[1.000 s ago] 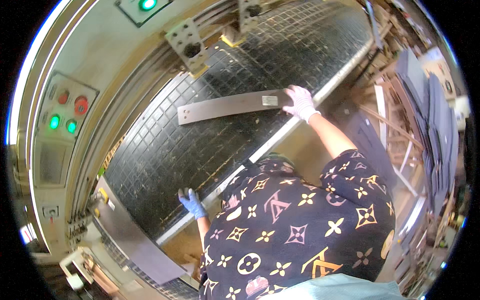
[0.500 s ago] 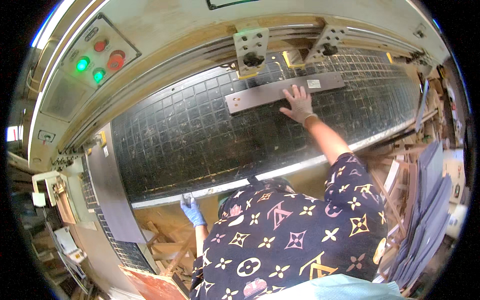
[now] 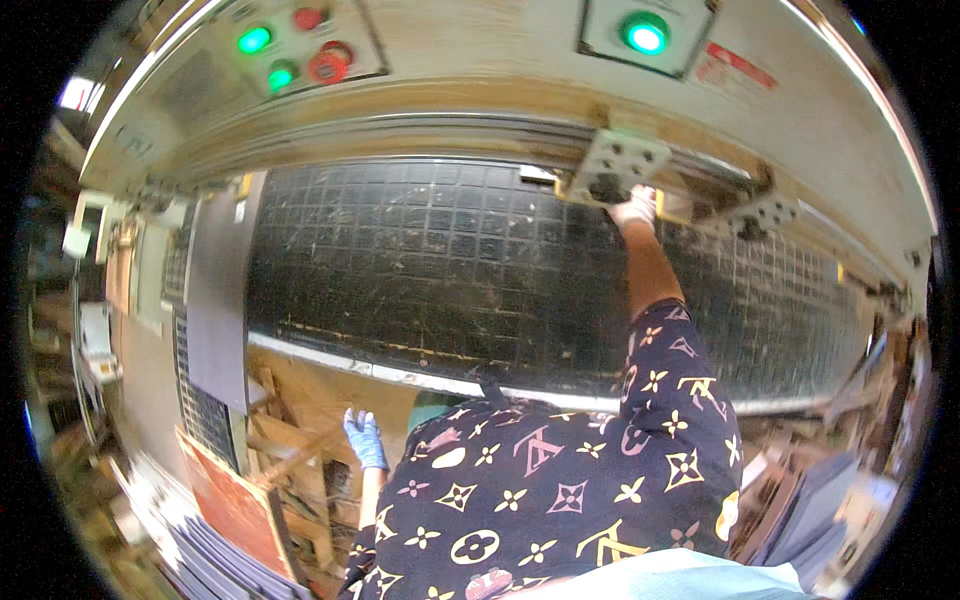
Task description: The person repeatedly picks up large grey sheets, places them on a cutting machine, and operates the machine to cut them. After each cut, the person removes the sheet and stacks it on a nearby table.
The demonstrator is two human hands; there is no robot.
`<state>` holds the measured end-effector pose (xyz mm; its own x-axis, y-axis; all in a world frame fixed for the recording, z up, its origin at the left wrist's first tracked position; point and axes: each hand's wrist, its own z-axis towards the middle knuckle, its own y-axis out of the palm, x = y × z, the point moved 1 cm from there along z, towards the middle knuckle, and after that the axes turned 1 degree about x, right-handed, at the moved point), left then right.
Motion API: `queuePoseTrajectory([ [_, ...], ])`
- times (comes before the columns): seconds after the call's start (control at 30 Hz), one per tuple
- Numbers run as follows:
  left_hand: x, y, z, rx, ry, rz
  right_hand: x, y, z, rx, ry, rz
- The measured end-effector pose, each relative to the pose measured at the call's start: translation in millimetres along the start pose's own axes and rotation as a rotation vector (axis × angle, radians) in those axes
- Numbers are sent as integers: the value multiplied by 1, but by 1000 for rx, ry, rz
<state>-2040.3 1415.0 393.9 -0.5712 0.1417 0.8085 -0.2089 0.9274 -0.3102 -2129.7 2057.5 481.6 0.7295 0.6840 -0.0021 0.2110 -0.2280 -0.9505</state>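
Observation:
My right hand, in a pale glove, reaches across the black gridded bed to the machine's far side. It is next to a metal bracket with a dark knob, and its fingers are partly hidden there. The grey board seen earlier under this hand is out of sight, except perhaps for a small pale edge left of the bracket. My left hand, in a blue glove, hangs in front of the bed's light front edge. Its fingers are stretched out and nothing shows in them.
A long grey panel lies across the left end. Above the bed are a control panel with red and green buttons and a lit green button. Grey boards are stacked at lower right and lower left.
The view has swung right. My right hand has moved from the board's top to the far bracket, and the board has gone from the bed's open surface. My left hand has left the front edge.

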Motion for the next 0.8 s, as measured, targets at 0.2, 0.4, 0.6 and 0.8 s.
queuePoseTrajectory([
  [0.2, -14, 9, 6, -51, 21, -57, 22, 55, 6, 502, -80, 28],
  [0.4, -17, 55, 18, -249, 39, -28, 28, -3, -112, 1035, -535, 689],
  [0.6, 4, 102, 28, -449, 184, -108, -50, -192, -201, 1296, -819, 221],
  [0.8, 1, 99, 32, -436, 255, -164, -94, -226, -191, 1206, -590, -266],
])
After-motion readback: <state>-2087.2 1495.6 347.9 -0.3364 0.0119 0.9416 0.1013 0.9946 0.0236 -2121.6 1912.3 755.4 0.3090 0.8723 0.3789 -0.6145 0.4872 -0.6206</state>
